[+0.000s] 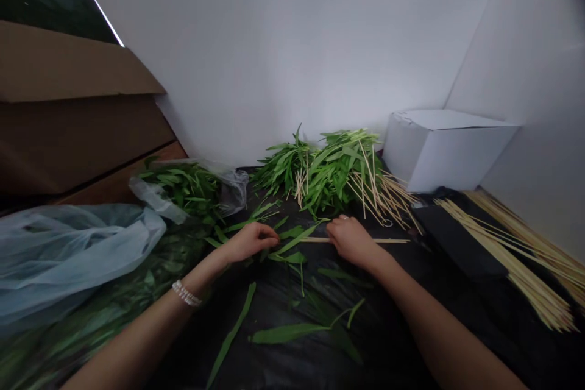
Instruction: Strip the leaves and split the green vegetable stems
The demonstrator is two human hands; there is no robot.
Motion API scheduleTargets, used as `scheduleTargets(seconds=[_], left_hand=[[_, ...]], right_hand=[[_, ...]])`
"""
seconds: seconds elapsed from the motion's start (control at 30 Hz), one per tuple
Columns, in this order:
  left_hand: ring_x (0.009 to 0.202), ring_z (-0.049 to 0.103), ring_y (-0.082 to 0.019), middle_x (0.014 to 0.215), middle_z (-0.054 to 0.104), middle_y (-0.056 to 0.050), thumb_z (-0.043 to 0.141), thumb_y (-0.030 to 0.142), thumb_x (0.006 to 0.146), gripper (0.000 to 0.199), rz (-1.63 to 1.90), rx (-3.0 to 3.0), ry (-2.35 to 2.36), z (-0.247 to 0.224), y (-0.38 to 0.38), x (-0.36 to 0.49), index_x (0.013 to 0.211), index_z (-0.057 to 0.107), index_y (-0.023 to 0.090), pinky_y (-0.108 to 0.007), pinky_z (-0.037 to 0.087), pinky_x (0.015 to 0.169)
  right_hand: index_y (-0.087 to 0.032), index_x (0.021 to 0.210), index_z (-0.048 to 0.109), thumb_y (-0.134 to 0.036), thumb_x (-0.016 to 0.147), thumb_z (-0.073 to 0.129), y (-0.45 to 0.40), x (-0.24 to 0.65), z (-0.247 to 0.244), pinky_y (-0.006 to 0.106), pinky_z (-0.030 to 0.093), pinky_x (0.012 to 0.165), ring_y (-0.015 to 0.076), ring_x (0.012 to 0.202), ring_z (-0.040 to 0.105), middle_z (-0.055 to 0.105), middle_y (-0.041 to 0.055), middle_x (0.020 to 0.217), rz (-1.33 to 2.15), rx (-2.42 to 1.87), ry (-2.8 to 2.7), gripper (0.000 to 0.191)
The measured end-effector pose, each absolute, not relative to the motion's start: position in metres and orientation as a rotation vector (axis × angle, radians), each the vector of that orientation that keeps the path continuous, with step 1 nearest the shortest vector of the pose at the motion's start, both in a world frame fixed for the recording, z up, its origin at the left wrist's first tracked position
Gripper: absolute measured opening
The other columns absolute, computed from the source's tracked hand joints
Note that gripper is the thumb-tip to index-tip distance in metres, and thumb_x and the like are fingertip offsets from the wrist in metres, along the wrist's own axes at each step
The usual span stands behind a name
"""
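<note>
My left hand (256,241), with a white beaded bracelet at the wrist, is closed in a pinch at the near end of a sprig of long narrow green leaves (292,245). To its right, my right hand (350,240) has its fingers closed around thin wooden sticks (392,241), which lie sideways and stick out on both sides of the hand. The sticks' left ends meet the leaves. Just beyond both hands lies a pile of leafy bunches (336,173), with pale sticks (388,195) poking out toward the right.
Loose leaves (287,333) lie on the black sheet (283,372). More greens sit in a clear plastic bag (235,186) at left, beside a pale plastic bag (73,256) and a cardboard box (82,134). At right are a white box (457,149), a black block (461,244) and long sticks (516,274).
</note>
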State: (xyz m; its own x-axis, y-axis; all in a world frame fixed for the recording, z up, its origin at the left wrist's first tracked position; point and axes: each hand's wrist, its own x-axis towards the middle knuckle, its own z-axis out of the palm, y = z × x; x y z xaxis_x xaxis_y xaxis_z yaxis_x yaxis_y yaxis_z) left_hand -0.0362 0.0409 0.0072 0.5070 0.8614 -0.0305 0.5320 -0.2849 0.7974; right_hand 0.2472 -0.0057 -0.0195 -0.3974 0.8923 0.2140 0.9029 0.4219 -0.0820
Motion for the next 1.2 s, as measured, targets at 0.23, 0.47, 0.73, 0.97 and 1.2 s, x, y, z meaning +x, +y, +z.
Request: scheduleTargets(seconds=[0.23,0.47,0.73,0.97,1.2], left_hand=[[0.057,0.060,-0.016,0.065,0.070,-0.003,0.073,0.015,0.063,0.009,0.833,1.691,1.516,0.026,0.046,-0.105,0.071,0.075,0.019,-0.020,0.046,0.055],[0.122,0.053,-0.028,0.102,0.072,-0.008,0.077,0.014,0.056,0.028,1.093,1.586,1.491,0.007,0.049,-0.109,0.082,0.074,0.023,-0.029,0.041,0.101],[0.118,0.055,-0.032,0.128,0.061,-0.014,0.071,0.038,0.067,0.066,0.099,2.398,1.715,0.001,0.048,-0.089,0.128,0.058,0.018,-0.037,0.041,0.098],[0.086,0.066,-0.021,0.092,0.074,-0.004,0.056,0.015,0.072,0.034,0.173,2.438,1.442,0.011,0.035,-0.067,0.100,0.073,0.021,-0.025,0.046,0.077],[0.080,0.065,-0.018,0.092,0.074,-0.006,0.070,0.039,0.073,0.045,0.317,1.847,0.968,0.032,0.005,-0.029,0.112,0.068,0.015,-0.026,0.049,0.072]], right_hand=[[-0.016,0.082,0.065,-0.012,0.084,0.055,-0.004,0.252,-0.016,0.032,0.036,0.068,0.0258,0.085,0.062,0.070,0.0130,0.086,-0.102,-1.675,-2.472,0.011],[-0.016,0.087,0.063,-0.017,0.089,0.052,-0.009,0.240,-0.010,0.030,0.035,0.070,0.0225,0.087,0.063,0.069,0.0098,0.091,-0.138,-1.648,-2.459,0.012],[-0.017,0.091,0.062,-0.018,0.091,0.049,-0.008,0.240,-0.014,0.029,0.036,0.072,0.0215,0.090,0.063,0.069,0.0084,0.094,-0.084,-1.690,-2.506,0.014],[-0.016,0.092,0.063,-0.018,0.091,0.050,-0.008,0.241,-0.016,0.028,0.036,0.072,0.0217,0.091,0.063,0.069,0.0093,0.095,-0.084,-1.711,-2.487,0.013],[-0.016,0.095,0.062,-0.011,0.090,0.045,-0.008,0.243,-0.016,0.029,0.036,0.071,0.0212,0.089,0.063,0.069,0.0094,0.094,-0.120,-1.754,-2.457,0.019]])
